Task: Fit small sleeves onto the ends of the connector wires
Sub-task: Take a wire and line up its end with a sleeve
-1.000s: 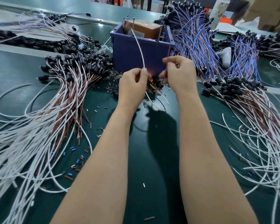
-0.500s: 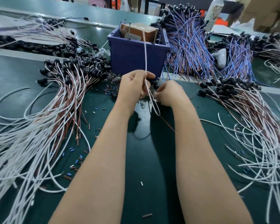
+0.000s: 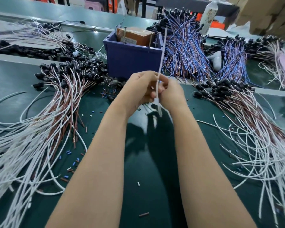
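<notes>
drawn together just now, left grip (image 3: 141, 87) and right grip (image 3: 172, 94) touching, both pinching wire (image 3: 161, 60) upright between them; its end blurred below. probably mid-fitting; too small to confirm.

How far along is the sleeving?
Done: cannot tell; wire ends in the left bundle and right bundle are too small to judge. In hand: left hand and right hand pinch one white wire. Left: likely plenty; loose sleeves litter the mat.

Bright overhead light, blurred hands (image 3: 156, 89) (wide-angle bowing)
</notes>
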### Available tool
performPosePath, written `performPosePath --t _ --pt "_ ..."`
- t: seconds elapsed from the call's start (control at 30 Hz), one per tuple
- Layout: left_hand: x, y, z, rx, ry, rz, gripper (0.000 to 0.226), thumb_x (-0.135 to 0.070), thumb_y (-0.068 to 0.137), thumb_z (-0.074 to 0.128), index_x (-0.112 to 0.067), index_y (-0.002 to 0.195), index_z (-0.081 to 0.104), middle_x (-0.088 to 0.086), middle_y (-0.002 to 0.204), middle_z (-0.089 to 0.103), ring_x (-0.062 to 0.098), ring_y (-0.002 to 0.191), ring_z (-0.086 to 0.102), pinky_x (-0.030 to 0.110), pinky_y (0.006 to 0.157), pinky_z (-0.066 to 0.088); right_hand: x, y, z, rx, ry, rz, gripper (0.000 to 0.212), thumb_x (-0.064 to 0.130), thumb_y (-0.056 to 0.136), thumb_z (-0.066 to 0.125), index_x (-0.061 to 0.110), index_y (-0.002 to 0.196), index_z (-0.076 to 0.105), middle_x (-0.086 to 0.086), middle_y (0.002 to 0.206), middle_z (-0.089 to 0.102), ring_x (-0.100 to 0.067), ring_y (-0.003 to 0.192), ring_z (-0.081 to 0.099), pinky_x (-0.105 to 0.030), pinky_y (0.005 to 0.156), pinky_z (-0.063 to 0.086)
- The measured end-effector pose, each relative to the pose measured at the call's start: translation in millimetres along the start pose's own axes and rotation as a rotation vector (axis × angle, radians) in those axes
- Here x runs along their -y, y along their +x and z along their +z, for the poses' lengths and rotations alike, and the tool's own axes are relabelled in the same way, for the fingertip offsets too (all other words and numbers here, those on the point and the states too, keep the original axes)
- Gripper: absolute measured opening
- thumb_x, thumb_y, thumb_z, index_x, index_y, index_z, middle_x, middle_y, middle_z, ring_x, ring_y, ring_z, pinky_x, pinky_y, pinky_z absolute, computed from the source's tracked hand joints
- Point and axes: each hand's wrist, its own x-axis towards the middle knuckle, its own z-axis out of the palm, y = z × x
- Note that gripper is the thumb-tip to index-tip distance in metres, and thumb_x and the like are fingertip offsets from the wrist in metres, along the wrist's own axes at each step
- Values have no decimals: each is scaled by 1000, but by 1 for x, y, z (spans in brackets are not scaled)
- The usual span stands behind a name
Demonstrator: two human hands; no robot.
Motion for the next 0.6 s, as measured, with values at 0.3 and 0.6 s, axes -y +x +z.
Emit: performPosePath --t 0.3,0.6 --pt "-35 6 42 -74 442 -75 23 -26 99 45 -9 90 57 2 68 54 7 44 50 15 43 39 7 -14 -49 -244 889 -107 21 8 97 49 12 77 46 -3 59 50 -3 34 38 -16 38 32" --pt "-26 15 124 38 245 -33 21 -18 99 46 -12 99 66 1 69 54 6 48 41 18 49 32 -36 -52 -116 -126 744 24 16 12 97 51 14 80 51 2 53 55 -6 41 45 -17 39 33"
